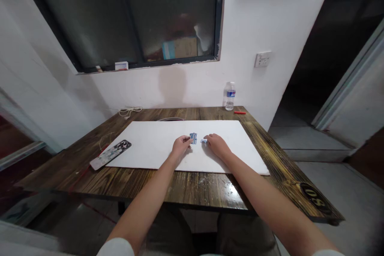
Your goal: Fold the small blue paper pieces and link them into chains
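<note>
My fingers (189,140) are resting bent, the tips of each hand sitting nearly together. The wooden table (132,182) is bearing a white board (156,144), and both hands are working over its middle. My left hand (180,146) is touching the left edge of the bigger blue-and-white piece (194,138); I cannot tell whether it is gripping. My right hand (217,144) is pinching the smaller piece (203,141), which is poking out left of the fingertips, just beside the bigger one.

Two grips (181,146) (217,144); one phone (111,154); one bottle (230,97)
</note>
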A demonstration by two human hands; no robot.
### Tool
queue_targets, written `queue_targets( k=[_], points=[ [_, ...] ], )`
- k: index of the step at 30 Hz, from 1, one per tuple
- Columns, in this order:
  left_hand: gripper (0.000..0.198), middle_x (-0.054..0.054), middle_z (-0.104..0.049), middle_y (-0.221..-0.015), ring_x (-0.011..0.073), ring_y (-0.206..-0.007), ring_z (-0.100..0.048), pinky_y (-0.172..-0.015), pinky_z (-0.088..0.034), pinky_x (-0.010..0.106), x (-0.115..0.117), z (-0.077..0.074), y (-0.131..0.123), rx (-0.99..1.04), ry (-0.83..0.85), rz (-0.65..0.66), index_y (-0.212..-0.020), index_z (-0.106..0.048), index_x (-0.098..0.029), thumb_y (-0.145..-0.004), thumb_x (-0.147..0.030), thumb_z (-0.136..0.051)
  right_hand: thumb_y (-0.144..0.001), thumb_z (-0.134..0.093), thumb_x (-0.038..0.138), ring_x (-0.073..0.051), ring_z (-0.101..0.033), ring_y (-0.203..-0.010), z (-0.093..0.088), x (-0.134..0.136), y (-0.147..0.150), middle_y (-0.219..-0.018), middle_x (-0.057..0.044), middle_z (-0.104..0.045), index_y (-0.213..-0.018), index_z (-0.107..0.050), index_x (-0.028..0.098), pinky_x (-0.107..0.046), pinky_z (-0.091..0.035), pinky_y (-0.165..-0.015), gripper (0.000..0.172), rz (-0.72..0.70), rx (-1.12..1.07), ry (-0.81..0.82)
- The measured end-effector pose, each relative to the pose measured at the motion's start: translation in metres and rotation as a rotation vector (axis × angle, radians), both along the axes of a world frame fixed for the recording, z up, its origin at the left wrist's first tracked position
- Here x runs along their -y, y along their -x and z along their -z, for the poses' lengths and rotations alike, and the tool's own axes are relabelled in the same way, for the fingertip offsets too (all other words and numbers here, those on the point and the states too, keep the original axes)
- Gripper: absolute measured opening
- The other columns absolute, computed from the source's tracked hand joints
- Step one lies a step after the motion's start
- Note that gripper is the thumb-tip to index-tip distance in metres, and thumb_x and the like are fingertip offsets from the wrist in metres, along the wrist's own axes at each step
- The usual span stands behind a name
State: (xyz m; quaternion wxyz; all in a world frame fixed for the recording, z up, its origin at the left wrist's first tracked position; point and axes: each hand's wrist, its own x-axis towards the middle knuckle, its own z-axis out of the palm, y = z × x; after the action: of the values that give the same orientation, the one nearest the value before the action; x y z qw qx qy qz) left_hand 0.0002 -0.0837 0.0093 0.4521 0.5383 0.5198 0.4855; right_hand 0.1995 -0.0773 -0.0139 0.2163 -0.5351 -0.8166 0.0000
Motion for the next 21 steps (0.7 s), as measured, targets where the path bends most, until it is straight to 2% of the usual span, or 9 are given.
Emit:
queue_targets(
  k=[6,10,13,21],
  points=[
    [0.030,0.000,-0.060,-0.060,0.0091,-0.050,-0.052,-0.047,-0.040,0.020,0.003,-0.005,-0.002,-0.007,0.011,-0.009,-0.073,-0.065,-0.014,-0.060,-0.039,-0.077,-0.090,-0.050,0.013,-0.022,-0.053,-0.102,0.003,0.000,0.001,-0.108,-0.010,-0.067,-0.119,-0.064,0.015,-0.030,-0.039,-0.088,0.033,0.014,-0.026,-0.068],
    [0.029,0.000,-0.060,-0.059,0.0091,-0.050,-0.053,-0.049,-0.040,0.021,0.003,-0.005,-0.002,-0.014,0.011,-0.005,-0.074,-0.065,-0.014,-0.061,-0.038,-0.077,-0.091,-0.056,0.027,-0.026,-0.052,-0.100,-0.002,0.003,0.002,-0.107,-0.012,-0.065,-0.106,-0.070,0.016,-0.034,-0.039,-0.081,0.023,0.062,0.044,-0.036],
    [0.029,0.000,-0.060,-0.059,0.0087,-0.050,-0.053,-0.049,-0.040,0.021,0.003,-0.005,-0.001,-0.013,0.012,-0.007,-0.074,-0.064,-0.014,-0.062,-0.038,-0.076,-0.092,-0.053,0.024,-0.026,-0.053,-0.096,-0.005,0.004,0.003,-0.102,-0.012,-0.065,-0.094,-0.072,0.015,-0.034,-0.037,-0.076,0.021,0.067,0.105,-0.012],
    [0.033,0.000,-0.061,-0.061,0.0092,-0.050,-0.053,-0.048,-0.040,0.021,0.001,-0.003,0.000,-0.031,0.012,-0.005,-0.076,-0.065,-0.014,-0.061,-0.041,-0.078,-0.089,-0.049,0.012,-0.024,-0.056,-0.090,-0.005,0.003,0.003,-0.095,-0.013,-0.067,-0.086,-0.070,0.012,-0.033,-0.035,-0.073,0.021,0.045,0.102,-0.051]
  ],
)
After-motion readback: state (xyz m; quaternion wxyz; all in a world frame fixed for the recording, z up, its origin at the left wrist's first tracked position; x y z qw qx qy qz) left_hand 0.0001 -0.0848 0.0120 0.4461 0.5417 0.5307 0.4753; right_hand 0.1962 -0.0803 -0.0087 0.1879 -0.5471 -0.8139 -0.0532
